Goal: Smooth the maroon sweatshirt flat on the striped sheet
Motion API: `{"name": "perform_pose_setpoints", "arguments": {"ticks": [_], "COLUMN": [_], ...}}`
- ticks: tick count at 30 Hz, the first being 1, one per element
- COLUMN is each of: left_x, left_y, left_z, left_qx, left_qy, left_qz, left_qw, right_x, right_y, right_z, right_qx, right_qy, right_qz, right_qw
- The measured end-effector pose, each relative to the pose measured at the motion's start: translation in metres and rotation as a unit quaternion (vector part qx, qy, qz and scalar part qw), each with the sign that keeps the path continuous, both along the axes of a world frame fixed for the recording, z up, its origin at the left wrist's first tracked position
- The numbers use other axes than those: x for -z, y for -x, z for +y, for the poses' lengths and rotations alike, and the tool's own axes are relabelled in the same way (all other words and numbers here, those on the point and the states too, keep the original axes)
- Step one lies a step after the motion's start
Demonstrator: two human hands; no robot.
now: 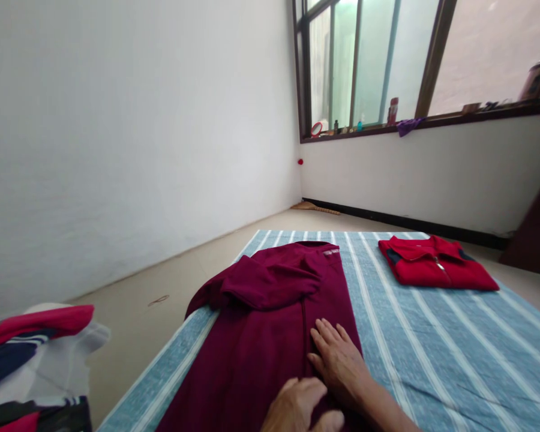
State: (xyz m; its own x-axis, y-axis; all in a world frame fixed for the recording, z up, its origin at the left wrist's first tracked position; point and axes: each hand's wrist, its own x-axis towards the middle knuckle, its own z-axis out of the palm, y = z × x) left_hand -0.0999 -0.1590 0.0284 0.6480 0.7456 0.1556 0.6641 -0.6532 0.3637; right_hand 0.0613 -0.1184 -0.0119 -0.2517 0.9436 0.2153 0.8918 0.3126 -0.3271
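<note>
A maroon long-sleeved jacket (261,342) lies stretched out on the striped blue cloth, with one sleeve folded across its upper part. The far sleeve end droops over the cloth's left edge. My right hand (339,363) rests flat on the jacket's right side, fingers stretched out. Nearer to me, my left hand (294,405) is over the lower part of the jacket, its fingers bent and the thumb apart from them. The bottom of this hand is cut off by the frame edge.
A folded red zip jacket (432,264) lies at the right of the striped blue cloth (378,300). Several heaped clothes (40,360) are at the lower left. White wall (139,132) stands on the left. Small bottles and a purple cloth (407,126) line the windowsill.
</note>
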Motion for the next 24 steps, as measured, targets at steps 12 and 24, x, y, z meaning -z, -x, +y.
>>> {"name": "perform_pose_setpoints", "arguments": {"ticks": [12, 24], "left_x": [-0.011, 0.014], "left_y": [-0.090, -0.079], "left_z": [0.137, 0.152], "left_qx": [-0.049, -0.023], "left_qy": [0.028, 0.022], "left_qz": [-0.004, 0.003], "left_qw": [0.998, 0.999], "right_x": [-0.004, 0.022], "right_y": [0.004, 0.009], "right_z": [-0.003, 0.008], "right_qx": [-0.008, 0.003], "right_qy": [-0.015, -0.015], "right_qz": [0.028, -0.003], "right_qw": [0.999, 1.000]}}
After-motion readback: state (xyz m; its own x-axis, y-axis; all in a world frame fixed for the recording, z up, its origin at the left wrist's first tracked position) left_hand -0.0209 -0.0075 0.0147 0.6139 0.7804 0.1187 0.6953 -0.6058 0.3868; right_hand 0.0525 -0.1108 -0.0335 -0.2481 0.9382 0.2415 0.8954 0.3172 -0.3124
